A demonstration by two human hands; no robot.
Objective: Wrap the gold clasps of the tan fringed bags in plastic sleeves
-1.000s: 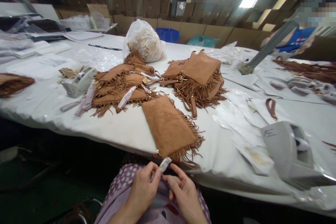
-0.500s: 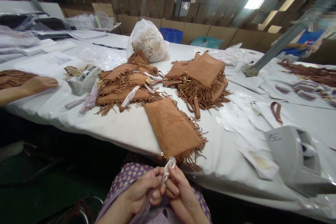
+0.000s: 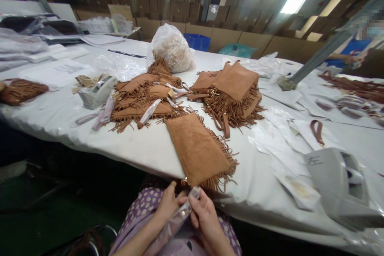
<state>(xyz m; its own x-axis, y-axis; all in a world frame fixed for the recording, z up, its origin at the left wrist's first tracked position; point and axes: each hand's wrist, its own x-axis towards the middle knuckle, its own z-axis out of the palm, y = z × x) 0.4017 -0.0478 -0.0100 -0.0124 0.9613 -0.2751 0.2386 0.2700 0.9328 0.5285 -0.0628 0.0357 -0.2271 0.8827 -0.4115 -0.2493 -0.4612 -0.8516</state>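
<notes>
A clear plastic sleeve (image 3: 175,220) with a strap-like piece inside lies slantwise over my lap. My right hand (image 3: 205,214) pinches its upper end. Beside it, my left hand (image 3: 169,204) has curled fingers, partly hidden behind the sleeve; what they hold cannot be made out. Just beyond both hands, a tan suede fringed pouch (image 3: 198,146) lies flat at the table edge, its zipper pull (image 3: 185,181) close to my left fingertips. Farther back are a pile of fringed pouches (image 3: 144,96) with plastic-wrapped straps and a stack of pouches (image 3: 237,82) with wrist straps.
Grey tape dispensers stand at the right (image 3: 336,184) and left (image 3: 97,92). A stuffed plastic bag (image 3: 171,48) sits behind the pouches. A brown wrist strap (image 3: 317,131) lies at right, near a slanted metal post (image 3: 318,58). Another person's arm (image 3: 345,58) shows at far right.
My left hand has shifted from the sleeve's upper end toward the pouch's zipper corner. More of the sleeve now shows. The other person's hand at far left has left the view.
</notes>
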